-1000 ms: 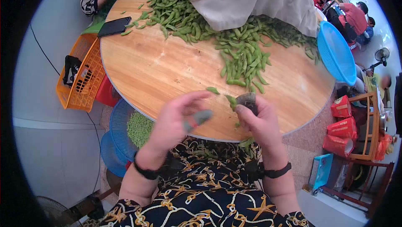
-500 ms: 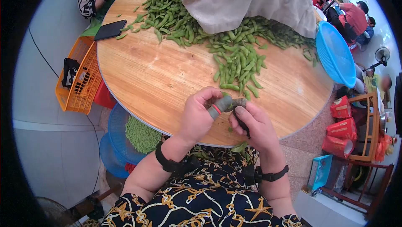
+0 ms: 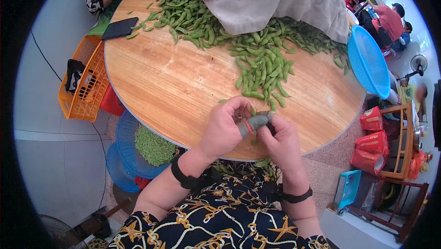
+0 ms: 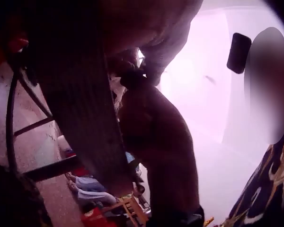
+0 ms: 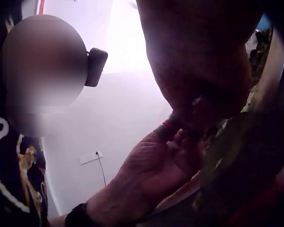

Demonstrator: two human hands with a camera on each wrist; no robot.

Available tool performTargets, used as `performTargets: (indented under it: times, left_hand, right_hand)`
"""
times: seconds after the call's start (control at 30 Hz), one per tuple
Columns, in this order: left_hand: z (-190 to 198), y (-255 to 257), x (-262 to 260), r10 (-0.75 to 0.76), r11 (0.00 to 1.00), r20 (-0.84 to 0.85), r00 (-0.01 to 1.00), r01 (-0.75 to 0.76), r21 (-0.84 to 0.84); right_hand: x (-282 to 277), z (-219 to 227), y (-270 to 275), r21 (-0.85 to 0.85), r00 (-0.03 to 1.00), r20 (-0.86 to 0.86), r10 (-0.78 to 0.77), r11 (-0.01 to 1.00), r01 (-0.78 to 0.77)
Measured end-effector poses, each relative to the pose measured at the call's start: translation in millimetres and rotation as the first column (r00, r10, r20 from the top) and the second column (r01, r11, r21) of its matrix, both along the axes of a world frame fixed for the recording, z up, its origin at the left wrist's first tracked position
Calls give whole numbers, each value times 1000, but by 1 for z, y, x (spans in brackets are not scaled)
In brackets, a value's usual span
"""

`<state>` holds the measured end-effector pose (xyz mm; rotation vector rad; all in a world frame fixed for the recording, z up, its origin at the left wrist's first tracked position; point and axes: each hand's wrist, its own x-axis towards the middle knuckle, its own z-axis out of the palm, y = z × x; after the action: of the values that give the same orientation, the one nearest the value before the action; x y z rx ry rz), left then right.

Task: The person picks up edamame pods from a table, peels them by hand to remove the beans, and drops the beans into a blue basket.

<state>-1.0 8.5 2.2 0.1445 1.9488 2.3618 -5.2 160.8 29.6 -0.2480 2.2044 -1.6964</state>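
Over the near edge of the round wooden table, my left hand [image 3: 221, 129] and right hand [image 3: 284, 139] meet. A green soybean pod [image 3: 252, 110] shows between their fingertips, mostly hidden by them. My left thumb wears a grey-green sleeve [image 3: 256, 122] with a red band, which reaches across to the right fingers. Curled beside it, the left fingers pinch at the pod. The right hand, with a dark finger cover [image 3: 271, 114], grips the pod's other side. Both wrist views are dark; the left hand [image 5: 154, 165] meets the right in the right wrist view.
Loose pods [image 3: 264, 72] lie in a heap under a grey cloth [image 3: 271, 1]. Shelled beans [image 3: 154, 145] fill a blue basket [image 3: 126, 134] below the table's left edge. A phone [image 3: 120, 28], an orange crate [image 3: 82, 81] and a blue colander [image 3: 367, 60] surround the tabletop [image 3: 174, 83].
My left hand has swung right and closed in on the right hand, which held a pod out earlier. Over the last half second, both hands stay together with the left thumb pushed further right.
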Motion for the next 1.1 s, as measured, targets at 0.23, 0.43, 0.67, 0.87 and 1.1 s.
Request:
performTargets:
  times: [0.23, 0.43, 0.67, 0.87, 1.1]
  left_hand:
    - [2, -6, 1, -81, 987, 121, 989, 62, 149]
    - [3, -1, 4, -28, 970, 74, 997, 10, 241]
    - [3, -5, 13, 118, 978, -267, 957, -158, -136]
    - [4, -10, 12, 22, 851, -634, 773, -347, -394]
    - [5, -14, 11, -55, 992, -227, 972, 79, 96]
  right_hand:
    - [-4, 2, 11, -349, 913, 406, 24, 928, 130]
    - [1, -6, 2, -23, 981, -78, -180, 984, 179]
    - [2, -1, 1, -196, 989, 85, -123, 971, 138]
    - [7, -5, -6, -378, 986, 123, -115, 913, 153]
    - [11, -7, -10, -422, 988, 12, -152, 895, 143]
